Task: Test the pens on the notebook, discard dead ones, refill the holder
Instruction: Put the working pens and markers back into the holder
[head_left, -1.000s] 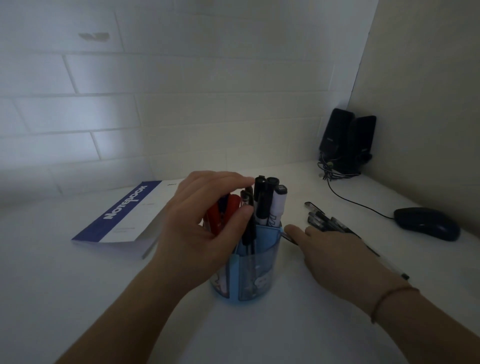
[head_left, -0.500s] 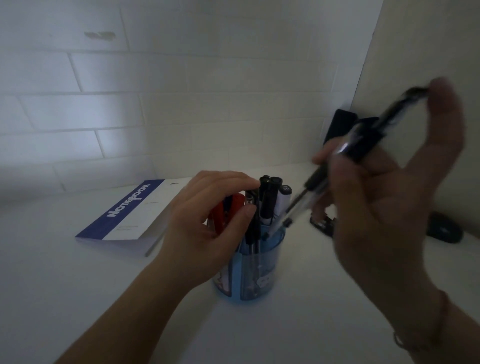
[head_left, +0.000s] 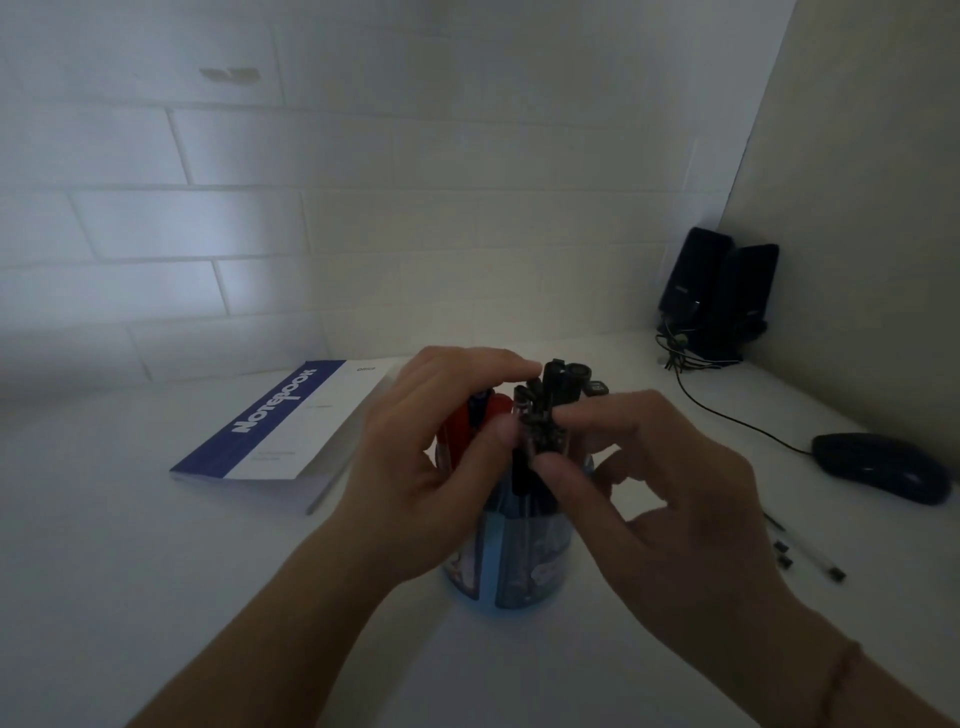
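**Right hand brings black pens down to the blue holder**

Head view: half a second ago the right hand (head_left: 670, 499) was raised high with a bundle of black pens; it has since dropped to the rim of the translucent blue plastic pen holder (head_left: 511, 566), and the pens now stand upright at the holder's mouth.

The white tabletop (head_left: 156, 597) runs back to a white brick-pattern wall, with a plain beige wall closing the corner on the right. The room is dim. A blue-and-white notebook (head_left: 283, 426) lies closed to the left of the holder. A pair of black speakers (head_left: 719, 291) stands in the far corner, a black computer mouse (head_left: 883, 467) sits at the right edge with its cable trailing back, and a few loose pens (head_left: 810, 556) lie on the tabletop just behind the right wrist.

The left hand (head_left: 415, 467) is curled round the upper part of the holder, thumb and fingers closing on the pens standing in it, beside a red item. The right hand pinches the bunch of black pens (head_left: 543, 426) between thumb and forefinger, its other fingers loosely bent.
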